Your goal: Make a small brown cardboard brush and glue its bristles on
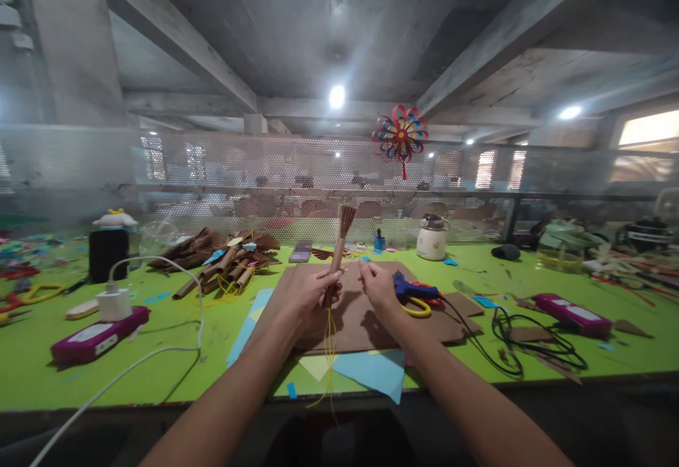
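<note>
My left hand (312, 290) grips a small brown paper broom (339, 244) by its rolled handle and holds it upright, fringed end up. Yellow string (329, 343) hangs down from the handle below that hand. My right hand (378, 284) is just right of the handle with fingers pinched, apparently on the string's thin end. Both hands hover over a brown cardboard sheet (366, 322) on the green table (175, 354).
A blue glue gun (411, 286) and yellow-handled scissors (419, 306) lie right of my hands, with a black cable (530, 343). A pile of brown paper rolls (223, 262) sits left; pink power strips (98, 336) (573, 313), a white pot (432, 239), blue paper (376, 371).
</note>
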`<action>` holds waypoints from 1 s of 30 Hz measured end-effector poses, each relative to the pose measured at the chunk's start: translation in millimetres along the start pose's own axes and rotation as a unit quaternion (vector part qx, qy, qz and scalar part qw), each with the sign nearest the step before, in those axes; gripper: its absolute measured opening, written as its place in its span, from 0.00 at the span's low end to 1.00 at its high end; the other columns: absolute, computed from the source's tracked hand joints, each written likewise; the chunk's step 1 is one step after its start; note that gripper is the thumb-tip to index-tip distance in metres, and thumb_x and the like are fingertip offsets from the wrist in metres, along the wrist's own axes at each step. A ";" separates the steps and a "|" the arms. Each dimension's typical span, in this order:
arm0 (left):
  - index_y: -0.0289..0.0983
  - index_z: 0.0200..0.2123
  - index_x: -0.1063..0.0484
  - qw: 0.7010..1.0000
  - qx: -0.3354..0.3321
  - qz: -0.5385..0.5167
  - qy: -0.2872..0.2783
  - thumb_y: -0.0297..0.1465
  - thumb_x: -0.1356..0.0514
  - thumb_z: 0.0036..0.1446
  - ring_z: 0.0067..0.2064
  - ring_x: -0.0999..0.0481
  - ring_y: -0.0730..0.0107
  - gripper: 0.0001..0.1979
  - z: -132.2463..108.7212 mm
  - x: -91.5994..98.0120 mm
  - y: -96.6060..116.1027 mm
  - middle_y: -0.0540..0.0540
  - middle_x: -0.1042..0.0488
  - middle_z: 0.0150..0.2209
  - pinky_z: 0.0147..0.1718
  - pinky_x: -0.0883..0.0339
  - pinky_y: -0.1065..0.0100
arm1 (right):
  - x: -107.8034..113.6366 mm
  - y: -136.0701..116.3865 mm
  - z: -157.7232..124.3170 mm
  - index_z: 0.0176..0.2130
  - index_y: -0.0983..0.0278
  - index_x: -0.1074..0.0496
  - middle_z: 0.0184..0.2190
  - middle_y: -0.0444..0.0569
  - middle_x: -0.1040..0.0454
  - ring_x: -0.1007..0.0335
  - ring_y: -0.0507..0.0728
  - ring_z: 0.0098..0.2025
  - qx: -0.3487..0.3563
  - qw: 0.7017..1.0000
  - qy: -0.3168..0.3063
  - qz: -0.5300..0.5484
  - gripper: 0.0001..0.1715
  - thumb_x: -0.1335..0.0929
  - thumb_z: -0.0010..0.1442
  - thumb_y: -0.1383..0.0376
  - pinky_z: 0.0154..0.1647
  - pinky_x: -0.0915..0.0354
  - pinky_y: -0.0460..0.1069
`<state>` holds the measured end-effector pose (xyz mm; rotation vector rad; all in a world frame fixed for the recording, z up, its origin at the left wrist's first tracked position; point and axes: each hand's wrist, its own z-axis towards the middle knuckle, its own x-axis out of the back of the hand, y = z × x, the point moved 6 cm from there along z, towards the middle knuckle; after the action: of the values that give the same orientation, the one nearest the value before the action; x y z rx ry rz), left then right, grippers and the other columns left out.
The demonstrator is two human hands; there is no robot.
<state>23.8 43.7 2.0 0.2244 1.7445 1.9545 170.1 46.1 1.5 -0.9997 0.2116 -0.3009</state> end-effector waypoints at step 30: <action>0.36 0.32 0.35 0.995 -0.061 0.006 0.081 0.40 0.38 0.50 0.20 0.35 0.79 0.14 3.2 11.2 2.0 0.51 0.35 0.20 0.17 0.44 0.76 | 48.6 -27.8 40.1 0.13 0.65 0.34 0.08 0.41 0.41 0.47 0.49 0.14 0.033 0.987 0.007 -0.160 0.26 0.36 0.50 0.49 0.18 0.49 0.45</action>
<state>15.1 51.7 2.1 0.0327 1.7176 2.1310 224.0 47.2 44.3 -0.9642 0.0530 -0.6038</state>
